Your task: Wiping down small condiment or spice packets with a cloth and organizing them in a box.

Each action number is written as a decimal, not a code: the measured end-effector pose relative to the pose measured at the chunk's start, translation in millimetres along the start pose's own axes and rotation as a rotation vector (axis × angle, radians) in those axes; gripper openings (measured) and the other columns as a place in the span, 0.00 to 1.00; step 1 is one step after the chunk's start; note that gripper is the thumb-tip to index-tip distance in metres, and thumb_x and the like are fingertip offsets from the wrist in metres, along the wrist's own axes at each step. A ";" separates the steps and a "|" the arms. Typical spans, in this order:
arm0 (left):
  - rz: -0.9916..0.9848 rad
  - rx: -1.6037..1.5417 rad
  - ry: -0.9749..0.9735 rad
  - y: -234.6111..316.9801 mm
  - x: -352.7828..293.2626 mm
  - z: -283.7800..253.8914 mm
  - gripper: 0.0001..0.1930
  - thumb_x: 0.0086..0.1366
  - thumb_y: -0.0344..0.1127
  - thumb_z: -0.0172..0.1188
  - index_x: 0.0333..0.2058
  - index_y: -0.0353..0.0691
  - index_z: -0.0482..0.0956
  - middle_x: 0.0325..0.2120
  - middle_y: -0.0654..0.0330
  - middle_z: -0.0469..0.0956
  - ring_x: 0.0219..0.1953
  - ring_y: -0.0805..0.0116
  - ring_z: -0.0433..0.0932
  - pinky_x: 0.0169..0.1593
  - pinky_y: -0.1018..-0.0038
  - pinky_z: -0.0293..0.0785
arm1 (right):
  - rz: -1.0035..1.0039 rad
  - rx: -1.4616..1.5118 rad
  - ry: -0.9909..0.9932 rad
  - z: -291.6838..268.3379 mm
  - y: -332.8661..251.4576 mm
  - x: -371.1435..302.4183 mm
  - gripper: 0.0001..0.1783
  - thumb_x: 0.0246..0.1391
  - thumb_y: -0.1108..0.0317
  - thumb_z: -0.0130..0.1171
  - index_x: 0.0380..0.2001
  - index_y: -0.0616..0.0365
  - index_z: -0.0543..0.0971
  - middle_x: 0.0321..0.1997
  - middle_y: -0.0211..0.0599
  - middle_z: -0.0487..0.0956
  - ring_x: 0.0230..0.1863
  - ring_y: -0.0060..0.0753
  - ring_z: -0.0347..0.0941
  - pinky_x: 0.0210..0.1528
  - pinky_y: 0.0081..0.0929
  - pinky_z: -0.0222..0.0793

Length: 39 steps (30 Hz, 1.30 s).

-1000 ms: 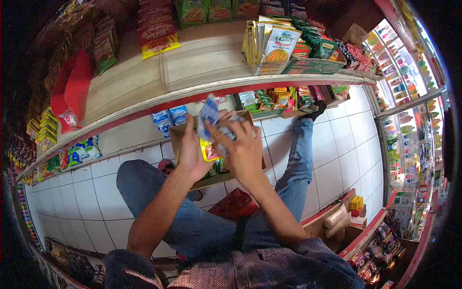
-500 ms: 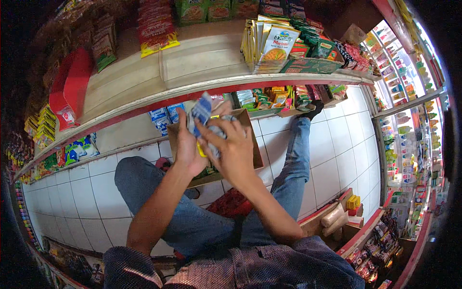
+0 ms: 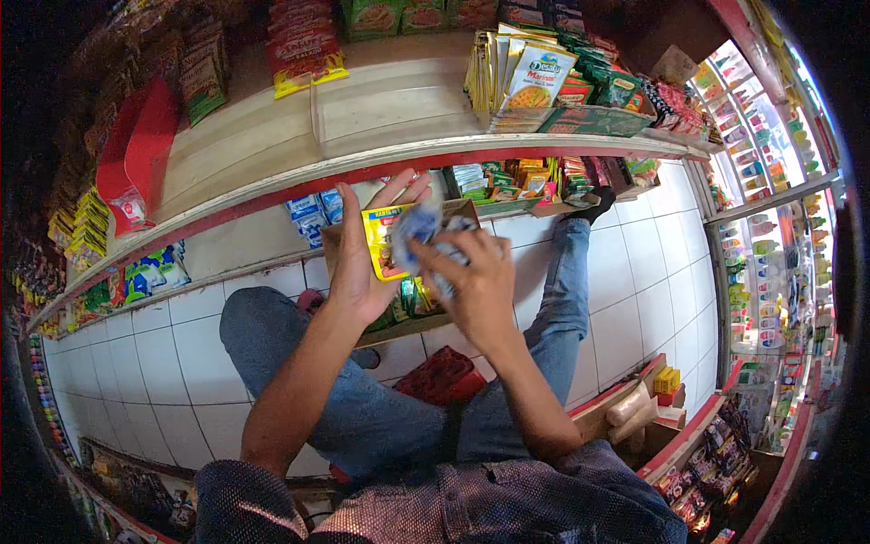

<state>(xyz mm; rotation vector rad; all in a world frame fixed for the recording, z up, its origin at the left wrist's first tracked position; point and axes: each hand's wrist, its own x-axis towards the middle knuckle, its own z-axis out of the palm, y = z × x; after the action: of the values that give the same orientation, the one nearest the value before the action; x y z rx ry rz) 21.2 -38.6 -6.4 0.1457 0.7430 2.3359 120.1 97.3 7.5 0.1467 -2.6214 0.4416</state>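
Since a second ago both hands have drifted right and lower over the cardboard box (image 3: 340, 247) on the lap, packets turned. Left hand (image 3: 362, 263), fingers spread upward, backs a yellow sachet (image 3: 384, 238). Right hand (image 3: 471, 286) is curled over a bunch of blue-white sachets (image 3: 419, 227), gripping them. Judging by the box, sorting looks midway: more packets remain inside; wooden shelf (image 3: 272, 136) mostly bare.

left hand (image 3: 362, 263): lower, fingers open | right hand (image 3: 471, 286): lower, over box (image 3: 399, 272) | yellow packet (image 3: 382, 238): now exposed | blue sachets (image 3: 419, 228): lower
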 end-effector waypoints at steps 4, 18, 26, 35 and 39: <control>0.035 0.181 0.020 -3.5 1.1 15.1 0.46 0.71 0.73 0.31 0.71 0.37 0.58 0.71 0.56 0.60 0.70 0.60 0.63 0.72 0.63 0.58 | 0.152 0.003 0.095 15.6 0.4 7.9 0.29 0.44 0.63 0.72 0.55 0.36 0.82 0.45 0.27 0.78 0.51 0.35 0.72 0.49 0.41 0.63; 0.204 0.170 0.300 5.5 1.9 -6.0 0.19 0.74 0.41 0.57 0.60 0.43 0.72 0.49 0.53 0.81 0.51 0.66 0.81 0.51 0.73 0.81 | 0.386 0.919 -0.047 -6.3 29.6 -22.2 0.21 0.51 0.71 0.67 0.50 0.55 0.84 0.46 0.42 0.80 0.47 0.36 0.77 0.52 0.31 0.71; -0.178 -0.021 -0.011 -27.0 -4.9 -5.9 0.36 0.75 0.64 0.42 0.71 0.48 0.59 0.66 0.56 0.66 0.67 0.64 0.65 0.69 0.65 0.59 | 0.172 0.430 0.132 13.7 -16.6 -0.6 0.29 0.48 0.70 0.68 0.58 0.49 0.81 0.47 0.38 0.78 0.50 0.39 0.74 0.53 0.35 0.68; -0.089 -0.316 -0.194 -15.2 0.5 5.6 0.41 0.73 0.60 0.43 0.75 0.43 0.47 0.75 0.51 0.47 0.76 0.60 0.47 0.75 0.61 0.46 | 0.074 0.129 0.108 2.9 -14.3 3.6 0.33 0.34 0.69 0.73 0.51 0.44 0.85 0.45 0.29 0.79 0.45 0.37 0.75 0.51 0.38 0.67; -0.109 -0.290 -0.200 -15.0 2.8 11.9 0.39 0.75 0.61 0.40 0.75 0.45 0.48 0.76 0.52 0.47 0.76 0.62 0.47 0.75 0.62 0.48 | -0.175 0.228 0.028 0.6 -25.4 0.4 0.33 0.39 0.62 0.71 0.55 0.38 0.82 0.47 0.26 0.78 0.48 0.32 0.73 0.50 0.40 0.64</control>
<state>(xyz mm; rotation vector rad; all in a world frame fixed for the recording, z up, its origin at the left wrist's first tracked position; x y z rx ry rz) 31.1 -22.0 -5.0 0.2015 0.3024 2.2558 124.1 73.2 14.4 0.4364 -2.4973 0.6735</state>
